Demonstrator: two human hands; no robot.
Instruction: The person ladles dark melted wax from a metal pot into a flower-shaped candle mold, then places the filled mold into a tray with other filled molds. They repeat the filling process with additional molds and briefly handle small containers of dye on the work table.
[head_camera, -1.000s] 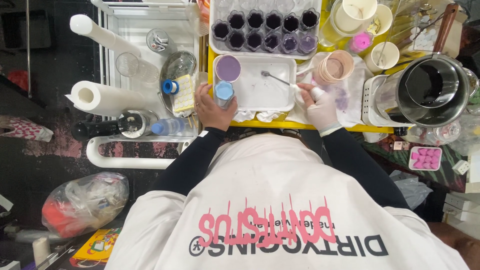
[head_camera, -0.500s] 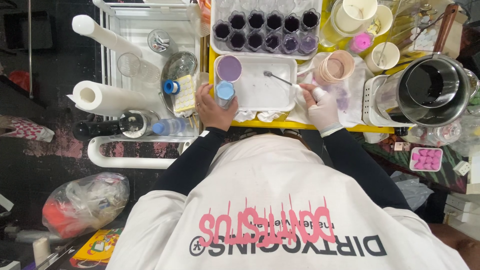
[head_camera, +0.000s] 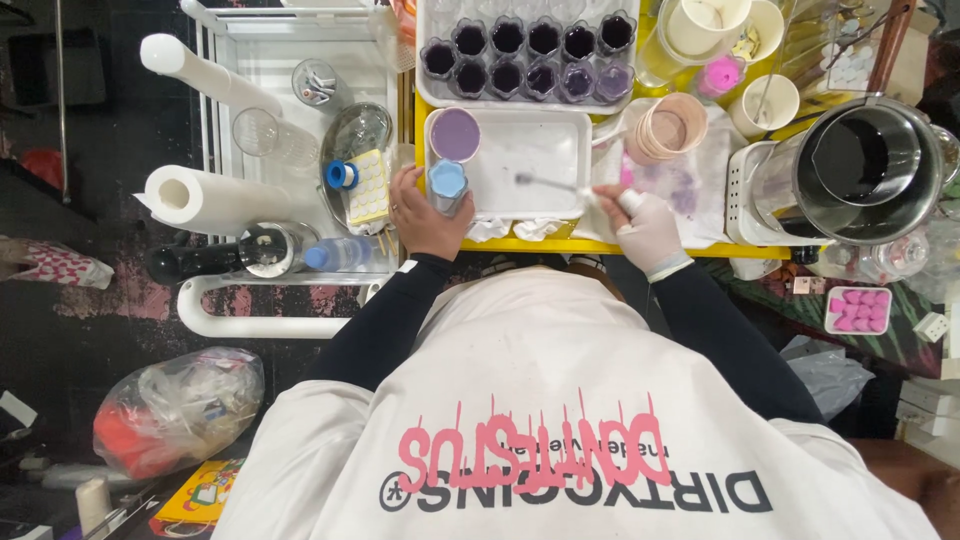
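Observation:
My left hand (head_camera: 424, 216) is bare and grips a small cup of pale blue liquid (head_camera: 447, 184) at the near left corner of a white tray (head_camera: 540, 140). My right hand (head_camera: 641, 226) wears a white glove and holds a thin metal spoon (head_camera: 548, 184), whose tip lies low over the tray's middle. A round cup of lilac liquid (head_camera: 455, 134) stands in the tray's far left corner. Behind it sits a tray of flower-shaped moulds (head_camera: 530, 50) filled with dark purple.
A stack of pinkish cups (head_camera: 666, 128) rests on a stained paper towel to the right, and a steel pot (head_camera: 862, 170) stands further right. To the left are a paper towel roll (head_camera: 194, 198), glass jars and a bottle (head_camera: 335, 254). Pink pieces fill a small box (head_camera: 858, 309).
The spoon's tip has dropped lower and slightly left within the tray, with my right hand shifting a little. My left hand has kept its hold on the blue cup.

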